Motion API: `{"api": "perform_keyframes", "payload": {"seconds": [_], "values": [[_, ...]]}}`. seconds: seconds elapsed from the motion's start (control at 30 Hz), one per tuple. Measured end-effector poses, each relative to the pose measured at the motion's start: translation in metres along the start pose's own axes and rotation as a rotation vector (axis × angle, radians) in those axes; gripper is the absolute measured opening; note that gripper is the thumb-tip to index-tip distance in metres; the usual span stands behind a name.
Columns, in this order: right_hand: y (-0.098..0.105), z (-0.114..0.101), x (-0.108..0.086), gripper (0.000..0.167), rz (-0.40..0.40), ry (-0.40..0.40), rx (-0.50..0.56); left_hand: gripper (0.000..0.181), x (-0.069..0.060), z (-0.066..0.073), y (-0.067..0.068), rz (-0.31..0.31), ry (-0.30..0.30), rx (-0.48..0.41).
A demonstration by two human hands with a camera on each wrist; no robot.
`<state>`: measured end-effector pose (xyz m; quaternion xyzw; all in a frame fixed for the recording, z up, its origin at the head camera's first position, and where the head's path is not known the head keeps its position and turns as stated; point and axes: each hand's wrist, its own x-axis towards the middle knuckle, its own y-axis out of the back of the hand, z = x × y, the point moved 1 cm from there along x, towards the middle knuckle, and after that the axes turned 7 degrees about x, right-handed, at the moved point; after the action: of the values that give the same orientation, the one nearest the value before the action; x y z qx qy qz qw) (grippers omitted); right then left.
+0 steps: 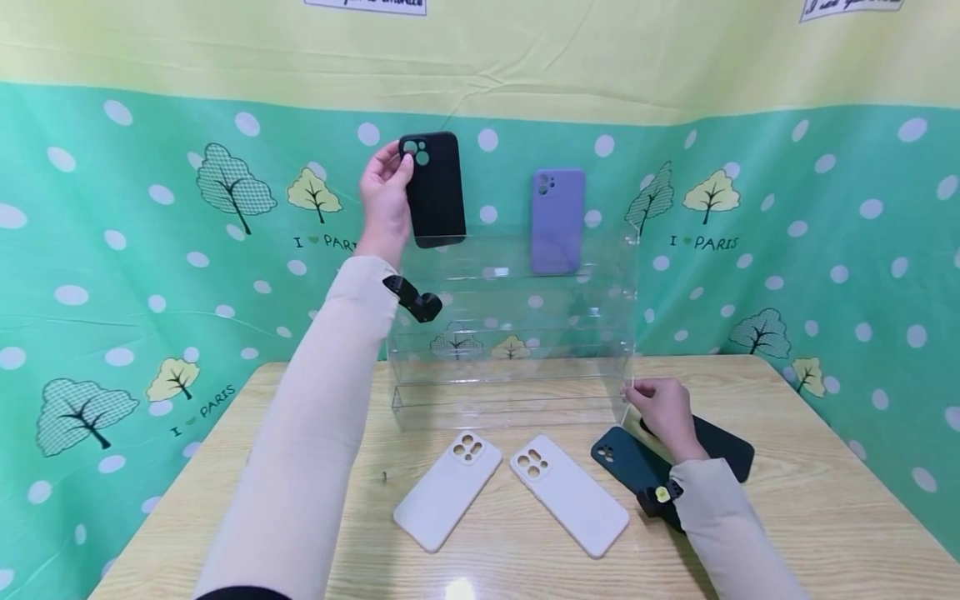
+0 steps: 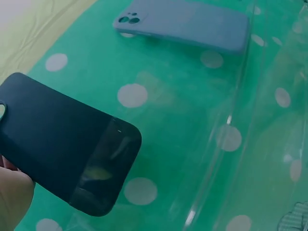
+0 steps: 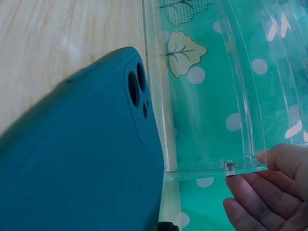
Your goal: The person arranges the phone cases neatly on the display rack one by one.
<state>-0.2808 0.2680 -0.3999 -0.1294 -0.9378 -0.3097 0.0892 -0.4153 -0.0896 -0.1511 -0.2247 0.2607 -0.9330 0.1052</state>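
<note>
1. Clear tiered rack, standing on the table; hub of the clock for every entry, as the head camera looks
2. Purple case, at 1 o'clock, upright at the rack's top tier; reckoned done
3. Held black case, at 11 o'clock, lower end overlapping the rack's clear upper edge; judged mid-placement, whether seated cannot be told
4. Left hand, at 11 o'clock, gripping the held black case beside its camera cutouts
5. Right hand, at 4 o'clock, pinching the rack's side edge, seemingly to steady it
6. First white case, at 7 o'clock, flat on the table; second white case, at 5 o'clock, likewise
7. Dark green case, between 4 and 5 o'clock, and resting black case, at 4 o'clock, both partly hidden
8. Tally, as judged: one racked, one in hand, four left
</note>
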Motion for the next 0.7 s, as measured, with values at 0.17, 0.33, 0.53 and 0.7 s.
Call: {"api": "perform_keyframes", "payload": {"seconds": [0.17, 0.33, 0.53, 0.7], "values": [[-0.0015, 0.0013, -0.0002, 0.023, 0.013, 0.006, 0.005, 0.017, 0.0007, -0.0078, 0.0021, 0.049, 0.042, 0.023], [-0.0030, 0.0028, -0.0009, 0.023, 0.015, 0.021, 0.012, 0.012, -0.0006, -0.0101, 0.0034, 0.086, 0.072, 0.093], [-0.0030, 0.0024, -0.0009, 0.023, 0.009, 0.008, 0.022, 0.009, -0.0039, -0.0089, 0.0065, 0.135, 0.104, 0.326], [-0.0016, 0.0013, -0.0011, 0.024, 0.009, 0.006, 0.026, 0.016, -0.0053, -0.0086, 0.0081, 0.163, 0.136, 0.422]]}}
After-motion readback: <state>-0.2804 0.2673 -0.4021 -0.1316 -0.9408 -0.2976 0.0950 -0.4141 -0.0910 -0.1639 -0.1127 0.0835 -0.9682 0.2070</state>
